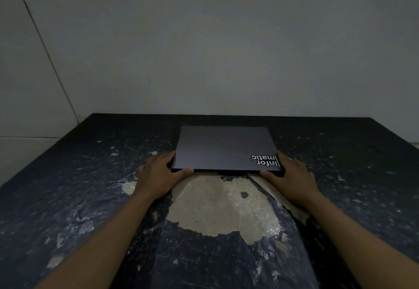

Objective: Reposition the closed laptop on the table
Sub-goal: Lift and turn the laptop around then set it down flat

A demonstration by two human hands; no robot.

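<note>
Left fingers (170,157) curl round the near-left corner of a closed laptop (224,146), thumb lying along its front edge — clamped on that corner. Right fingers (281,155) run up the laptop's right side near the front corner, thumb pressed along the front edge, so this corner is clamped too. Left hand (156,174) and right hand (289,175) sit at about the same height, one per corner, w/ bare forearms coming in from the bottom of the view. What looks like a ring shows at the left hand's outer edge, too dim to be sure.

The laptop is dark, lid shut, lying roughly flat and square to the viewer, in the far-middle part of the table (68,198), close to the back edge. Its front edge seems a little raised off the surface, w/ a dark shadow under it — can't tell for sure whether it's lifted or resting. A white sticker (265,161) w/ lettering sits on the lid's near-right corner, upside down from this side, just beside the right fingers.

The table top is black, scuffed and flecked w/ pale marks. A big pale worn patch (222,207) lies directly in front of the laptop, between the two forearms. Behind the table is a plain pale wall (204,39), dimly lit.
</note>
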